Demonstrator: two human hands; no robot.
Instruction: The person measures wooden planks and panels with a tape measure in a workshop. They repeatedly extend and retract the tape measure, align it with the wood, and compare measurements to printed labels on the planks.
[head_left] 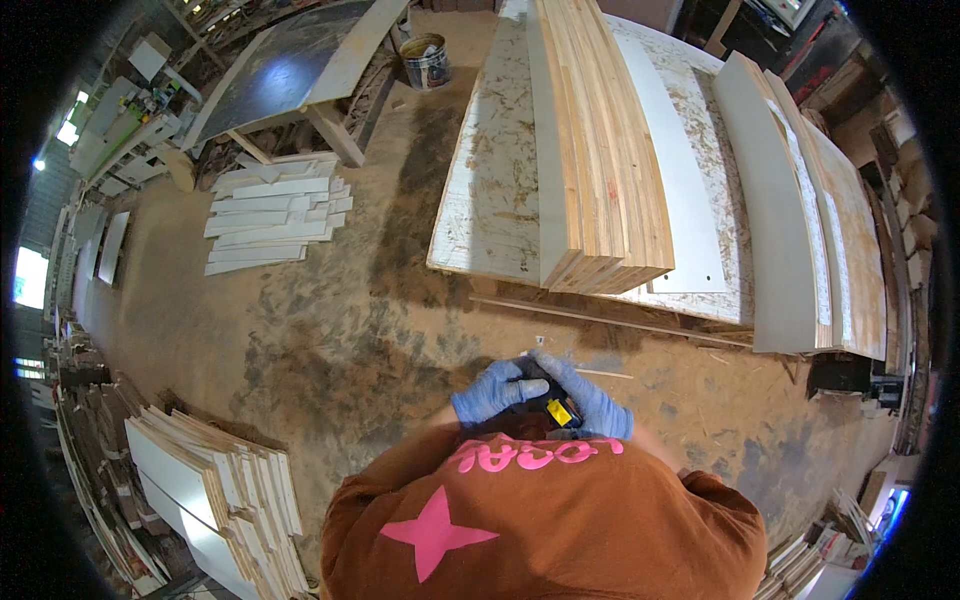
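Close in front of my body, both hands in blue-grey work gloves are wrapped round a compact black object with a yellow patch (559, 412). Its kind cannot be made out, since the gloves cover much of it. My left hand (498, 393) grips it from the left, with the thumb lying across its top. On the other side, my right hand (595, 402) closes over it, fingers pointing forward and inward. Beyond the hands stands a low worktable (490, 200) bearing a stack of pale wooden boards on edge (605, 170).
White panels (790, 200) lean at the table's right. Cut white strips (270, 215) lie on the dusty floor at the left, near a dark-topped table (290, 70) and a bucket (427, 62). More panels (215, 500) are stacked at lower left. A thin strip (600, 322) runs along the worktable's near edge.
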